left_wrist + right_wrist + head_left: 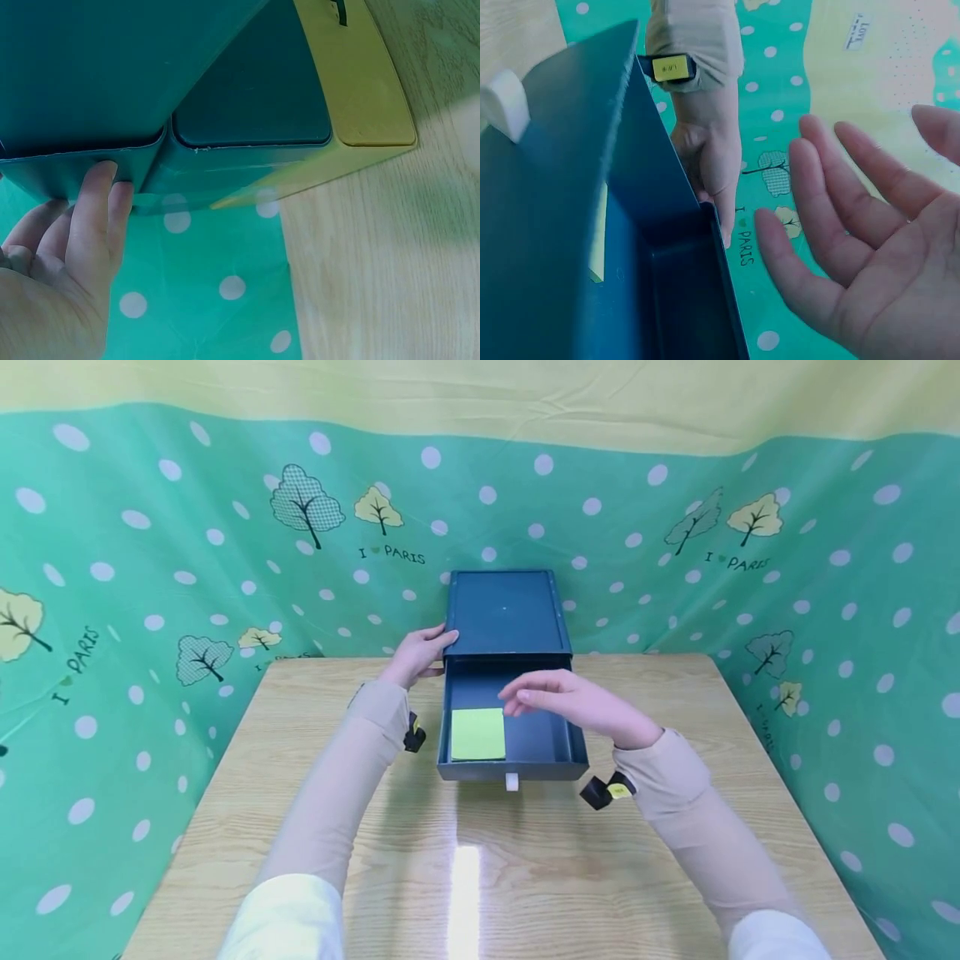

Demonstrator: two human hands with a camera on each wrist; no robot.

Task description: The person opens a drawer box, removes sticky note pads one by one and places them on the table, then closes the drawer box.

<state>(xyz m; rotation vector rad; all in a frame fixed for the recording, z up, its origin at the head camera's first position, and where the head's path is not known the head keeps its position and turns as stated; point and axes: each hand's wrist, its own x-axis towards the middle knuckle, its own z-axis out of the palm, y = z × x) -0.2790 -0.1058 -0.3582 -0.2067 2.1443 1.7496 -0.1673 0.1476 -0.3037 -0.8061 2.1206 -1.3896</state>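
A dark blue drawer unit (pixel 502 610) stands at the table's far end, its top drawer (pixel 513 771) pulled out. A yellow-green sticky note pad (pixel 478 734) lies inside the drawer's front left corner. My left hand (pixel 418 657) is at the unit's left edge; in the left wrist view its fingers (pixel 94 202) press against the side of the blue casing. Above the drawer, right of the pad, my right hand (pixel 558 700) hangs with loosely bent fingers and nothing in it. In the right wrist view, the right palm (pixel 907 300) shows bare beside the drawer wall.
Below the top unit, the left wrist view shows another blue drawer section (pixel 259 82) and a yellow one (pixel 367 75). A white pull tab (pixel 512 782) sticks out from the drawer front. The wooden table (pixel 570 877) meets a green dotted curtain (pixel 360 602) behind and at both sides.
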